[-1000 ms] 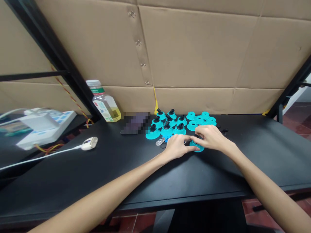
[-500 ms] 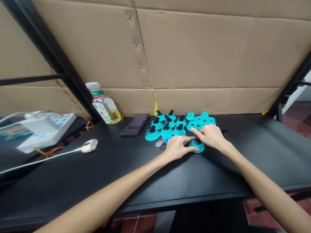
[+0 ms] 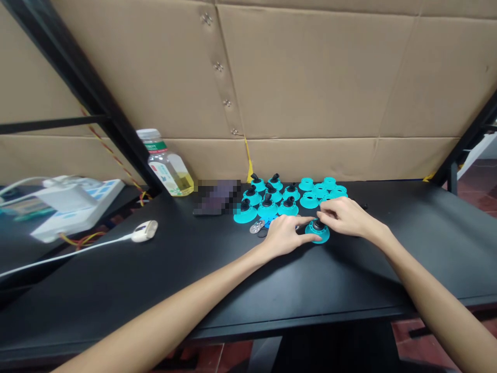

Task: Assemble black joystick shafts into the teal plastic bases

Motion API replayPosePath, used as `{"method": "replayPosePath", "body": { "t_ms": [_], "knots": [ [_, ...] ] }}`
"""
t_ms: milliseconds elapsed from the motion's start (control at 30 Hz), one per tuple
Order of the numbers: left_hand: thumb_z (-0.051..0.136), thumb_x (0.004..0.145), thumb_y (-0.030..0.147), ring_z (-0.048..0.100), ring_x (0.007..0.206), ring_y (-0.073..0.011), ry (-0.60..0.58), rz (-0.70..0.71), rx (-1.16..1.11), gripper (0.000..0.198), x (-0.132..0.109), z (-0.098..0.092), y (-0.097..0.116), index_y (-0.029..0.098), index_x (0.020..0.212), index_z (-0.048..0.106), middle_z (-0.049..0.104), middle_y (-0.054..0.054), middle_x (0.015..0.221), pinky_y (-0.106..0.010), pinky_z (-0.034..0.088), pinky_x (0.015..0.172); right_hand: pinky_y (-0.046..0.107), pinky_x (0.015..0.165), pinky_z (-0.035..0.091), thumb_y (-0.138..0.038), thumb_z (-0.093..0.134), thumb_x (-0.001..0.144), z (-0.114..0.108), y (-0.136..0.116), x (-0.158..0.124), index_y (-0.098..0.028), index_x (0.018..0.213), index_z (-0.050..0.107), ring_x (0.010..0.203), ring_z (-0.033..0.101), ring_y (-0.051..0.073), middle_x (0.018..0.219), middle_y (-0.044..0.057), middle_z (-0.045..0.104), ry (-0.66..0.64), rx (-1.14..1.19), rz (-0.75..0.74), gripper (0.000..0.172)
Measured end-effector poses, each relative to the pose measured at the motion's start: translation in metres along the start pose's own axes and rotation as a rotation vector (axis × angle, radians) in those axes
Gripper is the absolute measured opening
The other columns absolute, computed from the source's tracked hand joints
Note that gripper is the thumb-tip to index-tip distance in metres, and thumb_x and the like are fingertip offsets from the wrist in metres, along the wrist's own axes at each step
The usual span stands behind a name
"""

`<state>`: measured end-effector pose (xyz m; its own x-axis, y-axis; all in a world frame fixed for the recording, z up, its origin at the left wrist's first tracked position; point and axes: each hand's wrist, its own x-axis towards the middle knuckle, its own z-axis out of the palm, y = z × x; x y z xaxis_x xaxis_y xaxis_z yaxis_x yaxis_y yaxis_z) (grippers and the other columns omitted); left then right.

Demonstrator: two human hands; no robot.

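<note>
Black desk [image 3: 388, 259] | right hand [image 3: 345, 217] curled closer round knob [image 3: 318, 225] (left hand [image 3: 285, 235] on base [image 3: 326, 235])

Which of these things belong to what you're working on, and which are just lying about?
In use:
left hand; right hand; teal base with black knob; other teal bases; small perforated metal plate

Lying about:
plastic bottle of yellow liquid; small white corded device
</note>
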<state>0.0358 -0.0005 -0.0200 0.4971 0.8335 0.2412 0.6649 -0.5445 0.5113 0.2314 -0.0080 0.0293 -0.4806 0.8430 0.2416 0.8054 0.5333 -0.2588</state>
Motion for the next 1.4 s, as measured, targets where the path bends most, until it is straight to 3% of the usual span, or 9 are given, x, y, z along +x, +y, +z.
{"method": "replayPosePath", "body": {
  "t_ms": [167, 400, 633, 833, 900, 1033, 1167, 1300, 1400],
  "knots": [
    [0.064, 0.073, 0.066, 0.052, 0.06, -0.0135, 0.0, -0.01, -0.006, 0.053, 0.001, 0.001, -0.001, 0.033, 0.114, 0.069, 0.069, 0.002, 0.075, -0.024, 0.029, 0.057, 0.028, 0.051, 0.015, -0.042, 0.041, 0.089, 0.0, -0.001, 0.0, -0.017, 0.05, 0.034, 0.048, 0.02, 0.008, 0.047, -0.004, 0.031, -0.032, -0.023, 0.022, 0.047],
    [0.059, 0.077, 0.064, 0.049, 0.06, -0.0123, -0.004, -0.034, -0.002, 0.05, 0.001, -0.001, 0.001, 0.03, 0.111, 0.071, 0.069, 0.0, 0.077, -0.024, 0.027, 0.056, 0.028, 0.053, 0.015, -0.044, 0.037, 0.093, 0.003, -0.01, 0.0, -0.016, 0.045, 0.043, 0.05, 0.017, 0.009, 0.045, -0.003, 0.029, -0.047, -0.047, 0.091, 0.055],
    [0.059, 0.077, 0.063, 0.052, 0.06, -0.0133, 0.003, -0.019, 0.038, 0.049, 0.001, -0.002, 0.002, 0.029, 0.11, 0.071, 0.068, 0.0, 0.074, -0.024, 0.029, 0.056, 0.027, 0.054, 0.015, -0.052, 0.043, 0.09, 0.001, -0.013, -0.002, -0.016, 0.049, 0.052, 0.049, 0.027, 0.009, 0.047, 0.0, 0.042, 0.016, -0.173, 0.097, 0.055],
    [0.063, 0.078, 0.051, 0.046, 0.052, -0.0089, -0.074, 0.03, -0.254, 0.079, -0.001, -0.005, -0.004, 0.026, 0.147, 0.033, 0.067, -0.008, 0.115, -0.024, 0.041, 0.057, 0.024, 0.053, 0.019, -0.039, 0.048, 0.089, -0.001, -0.007, -0.004, -0.016, 0.065, 0.057, 0.052, 0.037, 0.009, 0.059, 0.0, 0.055, -0.029, -0.013, 0.003, 0.034],
    [0.062, 0.08, 0.044, 0.041, 0.048, -0.0073, -0.144, 0.049, -0.357, 0.078, 0.0, -0.007, -0.007, 0.025, 0.148, 0.029, 0.07, -0.007, 0.108, -0.024, 0.041, 0.055, 0.023, 0.053, 0.021, -0.038, 0.048, 0.09, -0.001, -0.005, -0.004, -0.016, 0.067, 0.056, 0.054, 0.038, 0.009, 0.061, -0.001, 0.056, -0.036, 0.031, -0.011, 0.033],
    [0.066, 0.077, 0.04, 0.039, 0.043, -0.008, -0.212, 0.005, -0.453, 0.079, 0.002, -0.007, -0.007, 0.018, 0.147, 0.034, 0.065, 0.002, 0.067, -0.022, 0.038, 0.05, 0.023, 0.054, 0.022, -0.038, 0.046, 0.092, 0.001, -0.006, -0.004, -0.016, 0.072, 0.058, 0.056, 0.042, 0.009, 0.066, 0.001, 0.06, -0.045, 0.042, -0.006, 0.032],
    [0.07, 0.074, 0.043, 0.043, 0.043, -0.0099, -0.113, -0.079, -0.35, 0.071, 0.003, -0.001, -0.005, 0.016, 0.137, 0.05, 0.048, 0.008, 0.047, -0.022, 0.035, 0.05, 0.025, 0.054, 0.02, -0.043, 0.042, 0.094, 0.007, -0.014, -0.002, -0.015, 0.069, 0.061, 0.059, 0.048, 0.012, 0.068, 0.005, 0.064, -0.017, -0.118, 0.053, 0.041],
    [0.072, 0.071, 0.05, 0.049, 0.055, -0.0117, 0.083, -0.004, -0.109, 0.065, 0.001, 0.001, -0.002, 0.022, 0.128, 0.06, 0.062, 0.001, 0.069, -0.023, 0.036, 0.056, 0.027, 0.054, 0.017, -0.048, 0.039, 0.094, 0.012, -0.017, 0.0, -0.015, 0.065, 0.061, 0.058, 0.049, 0.013, 0.067, 0.007, 0.064, -0.011, -0.224, 0.106, 0.049],
    [0.072, 0.071, 0.052, 0.051, 0.06, -0.0122, 0.056, 0.075, -0.105, 0.079, -0.001, -0.002, -0.001, 0.026, 0.14, 0.045, 0.066, -0.001, 0.087, -0.024, 0.039, 0.06, 0.025, 0.054, 0.02, -0.046, 0.04, 0.095, 0.01, -0.015, -0.001, -0.015, 0.066, 0.061, 0.057, 0.048, 0.012, 0.066, 0.005, 0.063, -0.015, -0.141, 0.071, 0.047]
  ]
}}
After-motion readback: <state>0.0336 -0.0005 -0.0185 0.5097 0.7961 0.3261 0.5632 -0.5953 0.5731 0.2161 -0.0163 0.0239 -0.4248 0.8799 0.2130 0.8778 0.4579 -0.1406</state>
